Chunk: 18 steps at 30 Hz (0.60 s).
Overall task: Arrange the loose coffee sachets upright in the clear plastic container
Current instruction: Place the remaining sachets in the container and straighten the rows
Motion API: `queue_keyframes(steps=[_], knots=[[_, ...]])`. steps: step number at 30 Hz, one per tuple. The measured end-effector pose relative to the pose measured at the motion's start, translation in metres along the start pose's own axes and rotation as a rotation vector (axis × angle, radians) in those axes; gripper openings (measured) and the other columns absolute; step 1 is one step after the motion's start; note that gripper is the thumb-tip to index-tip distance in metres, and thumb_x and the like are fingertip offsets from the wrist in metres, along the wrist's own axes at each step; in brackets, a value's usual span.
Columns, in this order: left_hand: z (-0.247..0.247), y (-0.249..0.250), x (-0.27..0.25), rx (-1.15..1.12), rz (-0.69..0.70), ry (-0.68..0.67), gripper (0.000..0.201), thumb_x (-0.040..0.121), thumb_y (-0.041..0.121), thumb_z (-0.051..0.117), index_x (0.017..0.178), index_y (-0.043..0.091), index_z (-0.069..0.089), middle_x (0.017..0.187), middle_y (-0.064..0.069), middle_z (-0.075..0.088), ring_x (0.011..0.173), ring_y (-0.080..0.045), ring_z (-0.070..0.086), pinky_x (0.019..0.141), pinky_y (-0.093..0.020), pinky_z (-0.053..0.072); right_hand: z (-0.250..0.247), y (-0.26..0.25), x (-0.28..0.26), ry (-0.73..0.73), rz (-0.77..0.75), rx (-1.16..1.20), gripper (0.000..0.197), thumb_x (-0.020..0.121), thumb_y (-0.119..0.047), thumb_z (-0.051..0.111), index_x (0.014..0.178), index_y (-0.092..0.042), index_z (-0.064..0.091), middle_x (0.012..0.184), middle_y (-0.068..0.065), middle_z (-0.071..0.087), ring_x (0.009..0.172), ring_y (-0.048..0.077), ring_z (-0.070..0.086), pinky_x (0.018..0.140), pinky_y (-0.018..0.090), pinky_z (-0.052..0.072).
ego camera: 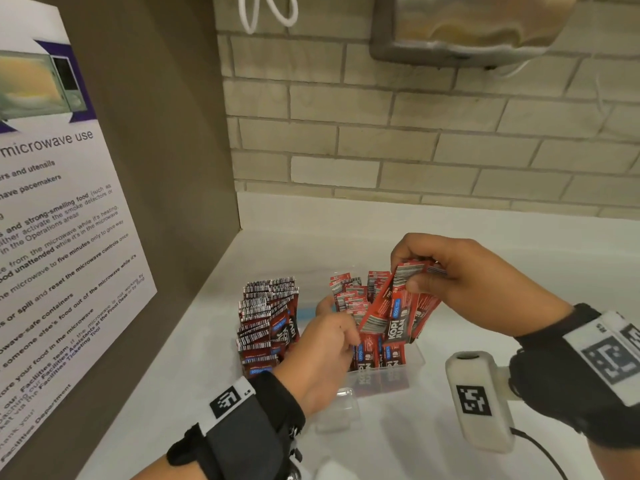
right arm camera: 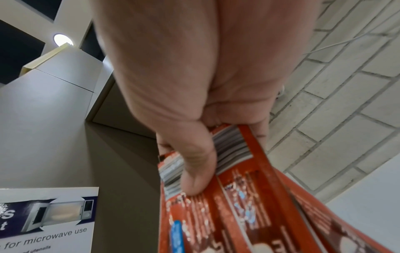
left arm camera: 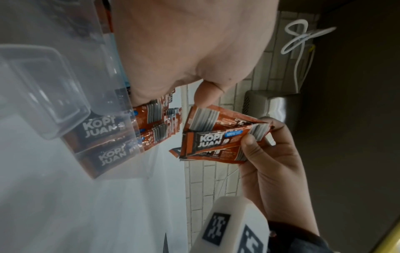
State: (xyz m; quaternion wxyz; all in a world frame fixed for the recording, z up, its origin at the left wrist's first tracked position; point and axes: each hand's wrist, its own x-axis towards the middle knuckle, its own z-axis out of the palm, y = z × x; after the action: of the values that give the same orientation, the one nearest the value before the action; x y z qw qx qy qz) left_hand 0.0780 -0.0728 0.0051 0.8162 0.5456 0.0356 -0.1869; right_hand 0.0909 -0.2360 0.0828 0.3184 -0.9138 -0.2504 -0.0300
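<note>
Over the white countertop [ego camera: 398,441], seen from the head camera, the right hand [ego camera: 464,275] pinches a fanned bundle of red foil coffee sachets [ego camera: 391,313] by their barcode ends, long axes slanting down and to the left, lower ends hanging over the clear plastic container [ego camera: 414,365]. Inside that container more sachets stand upright, barcode ends up, in a packed left row [ego camera: 266,317] and a looser right group [ego camera: 349,296]. The left hand [ego camera: 322,355] reaches into the gap between them, fingers curled down among the packets; whether it grips any cannot be told. A beige brick-tiled wall [ego camera: 415,140] backs the counter, a printed microwave notice [ego camera: 52,209] hangs on the brown side panel, and a metal dispenser [ego camera: 467,26] is mounted above. From the left wrist, the container's clear wall [left arm camera: 65,95] shows sachets behind it, and the right hand [left arm camera: 272,164] holds its bundle [left arm camera: 216,138] nearly level. From the right wrist, the thumb [right arm camera: 194,164] presses across the barcode ends of the bundle [right arm camera: 249,196], which fans away downward.
</note>
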Motion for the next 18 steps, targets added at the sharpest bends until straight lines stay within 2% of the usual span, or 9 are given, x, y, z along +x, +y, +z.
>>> queue_keyframes(steps=[2, 3, 5, 6, 9, 11, 13, 15, 18], knots=[[0.001, 0.003, -0.004, 0.053, 0.046, -0.010, 0.058, 0.080, -0.021, 0.022, 0.115, 0.022, 0.037, 0.072, 0.001, 0.056, 0.054, -0.003, 0.065, 0.051, -0.018, 0.051, -0.001, 0.000, 0.000, -0.024, 0.014, -0.018, 0.027, 0.090, -0.006, 0.055, 0.084, -0.033, 0.055, 0.084, -0.012, 0.065, 0.079, -0.002, 0.062, 0.065, 0.026, 0.055], [0.001, 0.007, -0.008, 0.066, 0.055, -0.042, 0.061, 0.081, -0.023, 0.021, 0.119, 0.021, 0.038, 0.083, 0.000, 0.058, 0.057, 0.001, 0.066, 0.047, -0.016, 0.049, -0.001, -0.001, 0.001, -0.033, 0.015, -0.036, 0.026, 0.090, -0.007, 0.055, 0.085, -0.032, 0.055, 0.085, -0.012, 0.065, 0.080, -0.001, 0.062, 0.067, 0.026, 0.055], [0.000, 0.012, -0.011, 0.079, 0.079, -0.112, 0.072, 0.080, -0.022, 0.031, 0.138, 0.020, 0.034, 0.123, -0.008, 0.055, 0.093, -0.006, 0.064, 0.057, -0.020, 0.048, -0.001, -0.004, 0.003, -0.049, 0.013, -0.072, 0.024, 0.090, -0.008, 0.055, 0.087, -0.031, 0.055, 0.085, -0.012, 0.065, 0.080, 0.000, 0.061, 0.070, 0.027, 0.055], [-0.001, 0.013, -0.009, 0.104, 0.106, -0.114, 0.078, 0.076, -0.015, 0.041, 0.144, 0.021, 0.030, 0.135, -0.006, 0.050, 0.101, -0.009, 0.060, 0.062, -0.021, 0.048, -0.001, -0.006, 0.005, -0.059, 0.007, -0.086, 0.023, 0.090, -0.008, 0.055, 0.087, -0.030, 0.055, 0.085, -0.013, 0.065, 0.079, 0.001, 0.061, 0.070, 0.027, 0.054], [-0.005, 0.016, -0.010, 0.166, 0.215, -0.218, 0.082, 0.064, 0.017, 0.057, 0.142, 0.029, 0.035, 0.119, 0.011, 0.061, 0.091, 0.002, 0.067, 0.065, -0.015, 0.052, -0.004, -0.018, 0.009, -0.094, -0.027, -0.116, 0.026, 0.089, -0.008, 0.057, 0.086, -0.033, 0.054, 0.083, -0.014, 0.064, 0.078, 0.000, 0.060, 0.068, 0.022, 0.053], [-0.008, 0.022, -0.012, 0.242, 0.274, -0.263, 0.074, 0.068, 0.027, 0.065, 0.138, 0.029, 0.041, 0.118, 0.011, 0.065, 0.100, 0.000, 0.065, 0.073, -0.015, 0.052, -0.008, -0.030, 0.010, -0.119, -0.064, -0.099, 0.028, 0.088, -0.006, 0.058, 0.087, -0.034, 0.056, 0.083, -0.013, 0.064, 0.079, 0.001, 0.061, 0.068, 0.022, 0.052], [-0.008, 0.032, -0.016, 0.328, 0.305, -0.299, 0.061, 0.071, 0.030, 0.066, 0.129, 0.031, 0.049, 0.119, 0.006, 0.066, 0.105, -0.006, 0.064, 0.084, -0.022, 0.053, -0.012, -0.041, 0.012, -0.149, -0.097, -0.059, 0.025, 0.086, -0.006, 0.060, 0.089, -0.031, 0.058, 0.085, -0.011, 0.065, 0.080, 0.006, 0.061, 0.072, 0.029, 0.053], [-0.008, 0.037, -0.020, 0.371, 0.293, -0.330, 0.046, 0.071, 0.030, 0.068, 0.116, 0.032, 0.059, 0.112, 0.002, 0.070, 0.102, -0.012, 0.067, 0.088, -0.030, 0.054, -0.014, -0.050, 0.016, -0.194, -0.118, 0.019, 0.022, 0.085, -0.006, 0.062, 0.089, -0.028, 0.060, 0.086, -0.006, 0.065, 0.080, 0.013, 0.063, 0.075, 0.037, 0.054], [-0.011, 0.038, -0.027, 0.269, 0.258, -0.355, 0.019, 0.071, 0.020, 0.064, 0.086, 0.028, 0.074, 0.089, -0.001, 0.074, 0.082, -0.015, 0.070, 0.075, -0.028, 0.057, -0.011, -0.059, 0.022, -0.247, -0.116, 0.177, 0.020, 0.085, -0.004, 0.064, 0.093, -0.022, 0.061, 0.088, 0.000, 0.068, 0.083, 0.023, 0.067, 0.077, 0.039, 0.055]])
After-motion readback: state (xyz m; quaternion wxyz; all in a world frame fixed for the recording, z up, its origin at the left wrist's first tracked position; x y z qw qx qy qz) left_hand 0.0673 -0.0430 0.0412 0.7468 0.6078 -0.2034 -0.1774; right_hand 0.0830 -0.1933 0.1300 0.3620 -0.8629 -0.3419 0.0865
